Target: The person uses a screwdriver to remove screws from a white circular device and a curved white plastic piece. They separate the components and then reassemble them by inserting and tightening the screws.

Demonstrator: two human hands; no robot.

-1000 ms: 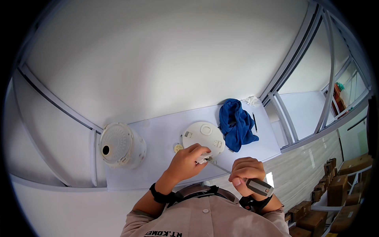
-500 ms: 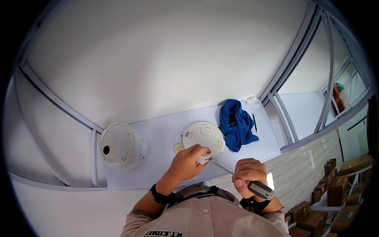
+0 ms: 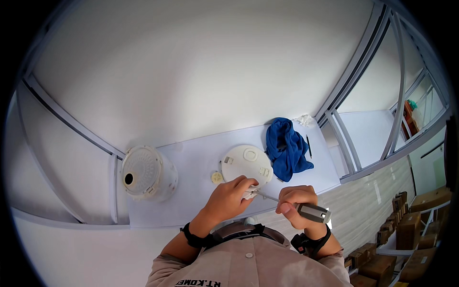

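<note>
My left hand point(image 3: 228, 198) pinches a small white plastic part point(image 3: 250, 193) at the near edge of the table; its exact kind I cannot make out. In my right hand point(image 3: 297, 204) is a screwdriver point(image 3: 313, 213) with a grey and dark handle. Its shaft points left and its tip meets the white part, partly hidden by my fingers. Just beyond my left hand lies a round white plastic cover point(image 3: 239, 165) with a ring and small rectangular fittings on it. A small cream-coloured round piece point(image 3: 217, 178) rests at its left.
On the left of the white table point(image 3: 196, 153) stands a white drum-shaped container point(image 3: 146, 173) with a dark round hole. A crumpled blue cloth point(image 3: 287, 150), a black pen-like stick point(image 3: 309, 146) and a white crumpled piece point(image 3: 304, 120) lie right. Cardboard boxes point(image 3: 410, 230) fill shelves lower right.
My right hand and the screwdriver have moved slightly left and up, and the handle lies flatter. My left hand stays nearly in place, still gripping the white part.
</note>
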